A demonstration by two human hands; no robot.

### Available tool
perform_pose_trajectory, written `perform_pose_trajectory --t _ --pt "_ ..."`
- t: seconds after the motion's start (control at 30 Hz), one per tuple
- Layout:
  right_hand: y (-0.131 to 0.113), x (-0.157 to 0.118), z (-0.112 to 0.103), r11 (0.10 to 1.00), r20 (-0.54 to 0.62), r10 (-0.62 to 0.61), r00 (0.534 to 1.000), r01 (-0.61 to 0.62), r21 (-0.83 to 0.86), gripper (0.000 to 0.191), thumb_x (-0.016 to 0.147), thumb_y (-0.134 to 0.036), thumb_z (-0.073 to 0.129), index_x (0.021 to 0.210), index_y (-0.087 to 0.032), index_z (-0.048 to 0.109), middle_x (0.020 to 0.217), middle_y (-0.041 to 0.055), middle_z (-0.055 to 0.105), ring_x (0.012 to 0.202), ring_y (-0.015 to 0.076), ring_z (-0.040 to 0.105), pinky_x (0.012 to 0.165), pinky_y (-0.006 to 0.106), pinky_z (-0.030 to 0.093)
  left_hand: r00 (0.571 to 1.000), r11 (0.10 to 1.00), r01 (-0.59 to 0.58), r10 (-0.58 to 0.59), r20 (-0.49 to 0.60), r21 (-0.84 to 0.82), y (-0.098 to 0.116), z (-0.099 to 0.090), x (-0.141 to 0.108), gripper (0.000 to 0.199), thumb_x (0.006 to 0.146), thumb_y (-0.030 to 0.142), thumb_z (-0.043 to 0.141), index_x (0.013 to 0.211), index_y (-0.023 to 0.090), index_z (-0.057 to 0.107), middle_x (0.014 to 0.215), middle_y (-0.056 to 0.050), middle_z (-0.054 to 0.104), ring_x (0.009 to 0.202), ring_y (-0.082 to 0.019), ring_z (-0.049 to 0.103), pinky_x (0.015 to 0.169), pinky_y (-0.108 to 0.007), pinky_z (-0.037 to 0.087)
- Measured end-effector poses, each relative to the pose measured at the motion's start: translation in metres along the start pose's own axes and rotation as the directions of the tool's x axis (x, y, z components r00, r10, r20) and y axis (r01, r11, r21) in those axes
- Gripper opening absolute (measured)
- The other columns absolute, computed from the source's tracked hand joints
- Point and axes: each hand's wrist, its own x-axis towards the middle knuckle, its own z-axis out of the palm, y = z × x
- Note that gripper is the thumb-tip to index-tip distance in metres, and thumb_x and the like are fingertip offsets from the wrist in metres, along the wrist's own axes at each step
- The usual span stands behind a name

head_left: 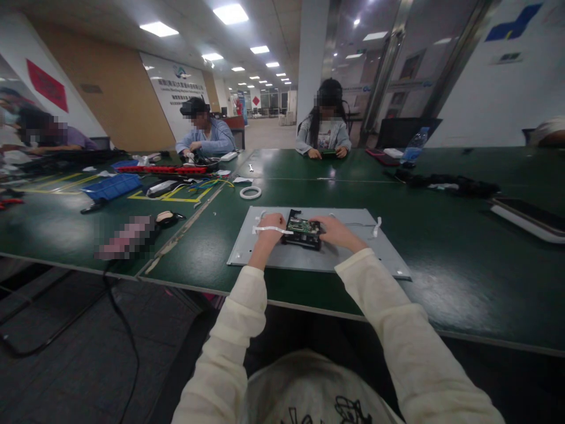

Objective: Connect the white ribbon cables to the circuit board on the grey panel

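A green circuit board in a black plastic frame (303,229) lies over the middle of a flat grey panel (247,253). My right hand (334,231) grips the frame's right edge, thumb and fingers closed on it. At the frame's left side my left hand (270,228) is curled closed; its fingertips and whatever they hold are hidden. A white flat ribbon cable (273,229) runs across the back of my left hand toward the frame. On the panel's right part, a thin cable ends at a white strip (377,227).
Beyond the panel lies a white tape roll (251,192), with a small wrench (251,168) behind. Left are a blue bin (112,187), wires and a corded mouse-like thing (166,218). A tablet-like device (529,219) and a bottle (414,147) stand right. Co-workers sit across the green table (441,259).
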Motion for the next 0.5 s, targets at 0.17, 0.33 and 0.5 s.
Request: perform_pose_trajectory --t 0.17,0.33,0.5 --pt "-0.004 -0.004 -0.002 0.999 0.022 -0.028 0.999 0.027 0.045 0.057 0.062 -0.004 0.053 0.118 -0.016 0.057 0.122 0.0089 0.057 0.113 0.0225 0.051 0.100 0.034 0.035 0.999 1.000 -0.012 0.012 0.045 -0.005 0.002 0.000 0.001 0.026 0.083 0.020 0.042 0.090 0.017 0.067 0.092 -0.010 0.068 0.087 -0.021 0.061 0.074 -0.029 0.045" --pt "0.003 -0.005 -0.017 0.997 0.009 0.048 0.999 -0.048 0.067 0.058 0.066 -0.009 0.054 0.124 -0.016 0.052 0.128 0.0078 0.052 0.117 0.0204 0.047 0.101 0.033 0.033 0.997 0.999 -0.030 0.029 0.069 0.016 0.003 0.000 0.000 0.027 0.084 0.020 0.041 0.090 0.017 0.067 0.092 -0.010 0.068 0.086 -0.020 0.061 0.075 -0.028 0.046" --pt "0.035 -0.015 -0.038 0.888 -0.292 0.387 0.875 -0.438 -0.138 0.043 0.073 -0.014 0.050 0.115 -0.011 0.058 0.119 0.0140 0.056 0.115 0.0233 0.047 0.100 0.033 0.033 0.997 0.999 -0.048 0.046 0.065 0.027 0.004 0.000 -0.002 0.028 0.084 0.020 0.040 0.089 0.017 0.067 0.091 -0.010 0.067 0.086 -0.021 0.061 0.074 -0.030 0.046"
